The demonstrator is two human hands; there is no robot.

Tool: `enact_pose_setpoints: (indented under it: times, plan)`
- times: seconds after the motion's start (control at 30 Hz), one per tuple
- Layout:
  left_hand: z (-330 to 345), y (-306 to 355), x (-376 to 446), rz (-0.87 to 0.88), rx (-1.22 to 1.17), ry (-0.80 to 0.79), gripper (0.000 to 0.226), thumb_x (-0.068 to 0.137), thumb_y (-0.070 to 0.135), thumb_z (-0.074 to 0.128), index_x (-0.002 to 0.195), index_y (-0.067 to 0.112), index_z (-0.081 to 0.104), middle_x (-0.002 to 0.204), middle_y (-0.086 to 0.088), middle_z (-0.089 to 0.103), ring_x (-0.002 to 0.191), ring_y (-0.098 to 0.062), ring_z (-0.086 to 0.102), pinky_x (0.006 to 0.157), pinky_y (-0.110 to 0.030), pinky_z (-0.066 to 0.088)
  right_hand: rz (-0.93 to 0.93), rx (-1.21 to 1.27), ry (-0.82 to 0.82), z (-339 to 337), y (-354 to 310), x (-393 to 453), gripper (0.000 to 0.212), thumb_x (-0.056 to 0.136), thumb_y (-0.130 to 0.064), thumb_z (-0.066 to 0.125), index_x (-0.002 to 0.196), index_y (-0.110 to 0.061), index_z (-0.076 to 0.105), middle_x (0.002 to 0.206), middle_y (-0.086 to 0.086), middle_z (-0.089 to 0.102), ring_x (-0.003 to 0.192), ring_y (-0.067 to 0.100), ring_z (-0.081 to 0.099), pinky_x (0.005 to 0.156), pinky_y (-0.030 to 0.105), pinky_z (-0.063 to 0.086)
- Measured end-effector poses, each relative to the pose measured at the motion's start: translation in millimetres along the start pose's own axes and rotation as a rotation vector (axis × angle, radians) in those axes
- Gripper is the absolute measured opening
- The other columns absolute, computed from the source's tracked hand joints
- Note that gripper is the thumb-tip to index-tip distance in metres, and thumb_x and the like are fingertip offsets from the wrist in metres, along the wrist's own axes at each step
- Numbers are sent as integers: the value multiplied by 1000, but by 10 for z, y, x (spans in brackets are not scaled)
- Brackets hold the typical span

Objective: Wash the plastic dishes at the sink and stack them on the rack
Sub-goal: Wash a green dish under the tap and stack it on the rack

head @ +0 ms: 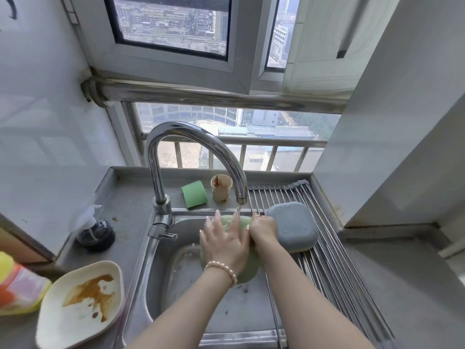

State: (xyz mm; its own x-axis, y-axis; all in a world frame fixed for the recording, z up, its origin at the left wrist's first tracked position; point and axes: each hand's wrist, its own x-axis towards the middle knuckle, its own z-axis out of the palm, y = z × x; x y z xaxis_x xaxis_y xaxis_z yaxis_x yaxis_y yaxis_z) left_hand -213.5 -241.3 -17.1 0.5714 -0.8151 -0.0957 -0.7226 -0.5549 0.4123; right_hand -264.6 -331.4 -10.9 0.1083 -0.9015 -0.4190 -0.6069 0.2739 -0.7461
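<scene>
Nearest you, left of the sink point(161, 285), a cream plate point(80, 306) smeared with brown sauce lies on the counter, with a yellow-and-orange bottle point(20, 285) further left. Over the sink, you hold a green plate point(247, 270) under the running water. Your left hand point(224, 245) lies flat on it with fingers spread; a pearl bracelet point(222, 269) circles that wrist. Your right hand point(263, 229) grips the plate's right edge, fingers curled. Right of the sink, a grey dish point(293, 226) sits upside down on the roll-up rack point(334, 260). Behind the sink stand the tap point(191, 147), a green sponge point(195, 193) and a stained cup point(221, 187); a dark soap dispenser point(95, 234) sits to the left.
</scene>
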Motion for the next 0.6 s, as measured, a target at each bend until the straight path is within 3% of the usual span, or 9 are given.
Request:
enact_pose_setpoints:
  times: [0.07, 0.13, 0.23, 0.3, 0.4, 0.43, 0.47, 0.53, 0.6]
  plan:
    - [-8, 60, 58, 130, 80, -26, 55, 94, 51, 6, 146, 46, 23, 160, 0, 10, 147, -25, 2, 116, -53, 0, 46, 18, 1, -35, -61, -87, 39, 101, -10, 37, 136, 7, 41, 145, 20, 41, 135, 24, 38, 101, 18, 33]
    - [-27, 50, 160, 172, 77, -57, 48, 97, 48, 14, 140, 43, 35, 156, 2, 23, 145, -23, 12, 115, -52, 8, 61, 118, 19, -23, -5, -103, 41, 101, -7, 39, 139, 7, 35, 146, 20, 39, 137, 25, 36, 102, 14, 31]
    - [-123, -40, 341, 8, -71, -106, 49, 95, 55, 25, 123, 28, 55, 134, -6, 51, 125, -28, 42, 102, -42, 34, 43, 285, 50, 133, 106, -149, 29, 101, -21, 44, 107, 0, 63, 113, 19, 65, 108, 33, 60, 92, 33, 49]
    - [-188, -112, 436, -123, -162, -180, 52, 91, 59, 33, 114, 22, 61, 122, -9, 59, 114, -30, 51, 93, -38, 42, 13, 339, 63, 182, 117, -159, 33, 100, -27, 44, 89, -4, 64, 95, 17, 68, 92, 32, 64, 86, 44, 52]
    - [-334, -236, 541, -255, -409, -221, 52, 83, 60, 48, 107, 17, 67, 109, -5, 66, 97, -25, 60, 87, -33, 48, 26, 417, 16, 110, 63, -165, 31, 99, -24, 49, 81, -2, 62, 80, 9, 56, 75, 19, 51, 68, 32, 45]
    - [-357, -274, 565, -314, -547, -248, 50, 83, 58, 54, 106, 16, 68, 107, -4, 66, 96, -24, 60, 87, -32, 47, 33, 445, 14, 59, 60, -126, 41, 97, -22, 51, 104, 14, 32, 79, 8, 50, 74, 18, 45, 64, 30, 38]
    - [-365, -311, 573, -359, -674, -281, 43, 84, 53, 59, 104, 16, 68, 106, -3, 64, 97, -25, 60, 89, -31, 47, 47, 447, -3, 7, 38, -128, 18, 94, -20, 55, 84, -20, 40, 79, 7, 47, 73, 18, 41, 64, 30, 33]
    - [-359, -357, 588, -396, -848, -292, 25, 88, 42, 61, 100, 21, 69, 114, -4, 63, 107, -27, 59, 99, -36, 46, 78, 431, -7, -37, 35, -42, 16, 88, -19, 61, 76, -9, 61, 76, 7, 47, 72, 20, 41, 64, 31, 32]
    - [-324, -372, 584, -456, -932, -242, 32, 91, 37, 60, 110, 14, 69, 126, -9, 62, 115, -29, 57, 104, -40, 42, 14, 261, 30, -60, -24, -7, 23, 88, -21, 57, 74, -5, 66, 78, 11, 56, 76, 21, 47, 68, 30, 35]
